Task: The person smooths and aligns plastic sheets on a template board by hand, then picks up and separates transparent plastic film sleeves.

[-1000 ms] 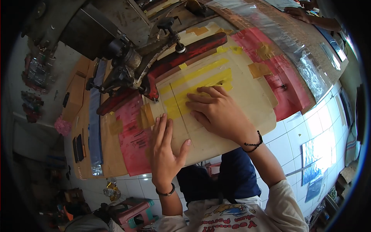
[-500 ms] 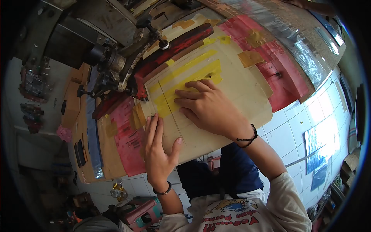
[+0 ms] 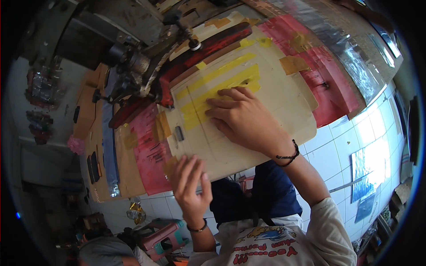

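Observation:
A cream board (image 3: 293, 106) with strips of yellow tape (image 3: 195, 116) across it lies on the bench, with thin dark lines drawn over it. My right hand (image 3: 246, 117) rests on the yellow tape, fingers stretched and slightly bent, holding nothing visible. Near the board's left front corner is my left hand (image 3: 191, 186), open, its fingers extended and a little blurred. Just beyond those fingertips a small dark grey strip (image 3: 179, 133) lies on the board's left margin.
A red metal frame (image 3: 208, 46) of a clamping machine (image 3: 133, 64) stands along the board's far and left sides. Red sheeting (image 3: 330, 80) and brown tape (image 3: 293, 65) flank the board. A pink-and-teal stool (image 3: 164, 239) and part of another person (image 3: 104, 252) are below left.
My left hand has drawn back toward my body, uncovering the small dark strip. My right hand stays on the tape. The whole view has shifted slightly.

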### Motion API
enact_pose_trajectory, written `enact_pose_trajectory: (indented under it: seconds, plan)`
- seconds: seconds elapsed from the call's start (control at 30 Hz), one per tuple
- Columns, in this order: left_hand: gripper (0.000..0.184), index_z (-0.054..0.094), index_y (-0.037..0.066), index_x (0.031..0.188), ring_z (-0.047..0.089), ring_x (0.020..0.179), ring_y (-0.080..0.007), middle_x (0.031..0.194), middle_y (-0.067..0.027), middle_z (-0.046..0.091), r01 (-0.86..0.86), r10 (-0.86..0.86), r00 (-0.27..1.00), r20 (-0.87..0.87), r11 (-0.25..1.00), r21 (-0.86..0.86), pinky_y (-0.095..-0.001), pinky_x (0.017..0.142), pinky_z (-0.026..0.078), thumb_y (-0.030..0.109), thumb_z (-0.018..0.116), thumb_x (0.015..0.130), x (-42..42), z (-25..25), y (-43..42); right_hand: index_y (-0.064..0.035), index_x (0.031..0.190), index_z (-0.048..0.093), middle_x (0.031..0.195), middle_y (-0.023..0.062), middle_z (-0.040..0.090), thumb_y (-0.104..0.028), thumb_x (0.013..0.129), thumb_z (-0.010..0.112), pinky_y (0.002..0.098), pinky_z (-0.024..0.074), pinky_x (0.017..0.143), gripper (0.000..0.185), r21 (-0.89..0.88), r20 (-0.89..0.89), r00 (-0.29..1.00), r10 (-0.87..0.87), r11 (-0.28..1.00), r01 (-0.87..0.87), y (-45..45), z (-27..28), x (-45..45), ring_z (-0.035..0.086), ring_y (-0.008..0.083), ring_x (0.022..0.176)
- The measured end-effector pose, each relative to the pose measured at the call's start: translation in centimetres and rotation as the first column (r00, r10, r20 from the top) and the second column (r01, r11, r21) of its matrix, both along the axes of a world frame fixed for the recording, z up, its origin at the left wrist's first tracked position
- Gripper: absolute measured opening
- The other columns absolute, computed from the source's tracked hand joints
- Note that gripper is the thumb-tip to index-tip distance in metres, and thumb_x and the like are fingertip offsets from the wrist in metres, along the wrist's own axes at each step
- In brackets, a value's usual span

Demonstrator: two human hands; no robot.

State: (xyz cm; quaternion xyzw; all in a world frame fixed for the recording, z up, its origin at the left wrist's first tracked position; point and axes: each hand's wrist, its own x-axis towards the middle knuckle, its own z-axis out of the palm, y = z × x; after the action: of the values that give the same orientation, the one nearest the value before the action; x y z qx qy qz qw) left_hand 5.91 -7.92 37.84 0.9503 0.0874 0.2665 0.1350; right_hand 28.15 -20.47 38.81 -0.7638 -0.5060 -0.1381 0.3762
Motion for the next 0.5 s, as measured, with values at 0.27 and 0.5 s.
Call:
enact_pose_trajectory:
  seconds: [0.27, 0.5]
  plan:
    - [0.045, 0.072, 0.007, 0.134, 0.035, 0.153, -0.0510, 0.160, -0.0238, 0.048, -0.019, 0.024, 0.999, 0.042, 0.992, -0.126, -0.0655, 0.124, 0.026, 0.013, 0.070, 0.089, -2.8, -4.3, -5.5, -0.0093, 0.105, 0.080, 0.119, 0.0043, 0.077, -0.022, 0.097, 0.068, 0.0432, 0.0453, 0.111, 0.019, -0.001, -0.002, 1.000, 0.027, 1.000, -0.027, -0.1, 0.6, -0.2, 0.066, 0.0263, 0.120]
    - [0.049, 0.069, 0.011, 0.138, 0.026, 0.156, -0.0539, 0.168, -0.0303, 0.031, 0.029, -0.028, 1.000, 0.008, 0.979, -0.200, -0.0668, 0.125, 0.023, 0.015, 0.071, 0.090, -3.3, -6.0, -7.1, -0.0080, 0.103, 0.078, 0.115, 0.0043, 0.077, -0.022, 0.096, 0.070, 0.0425, 0.0472, 0.107, 0.018, -0.004, 0.019, 0.996, 0.083, 0.997, -0.083, -0.3, 0.8, -0.3, 0.067, 0.0256, 0.114]
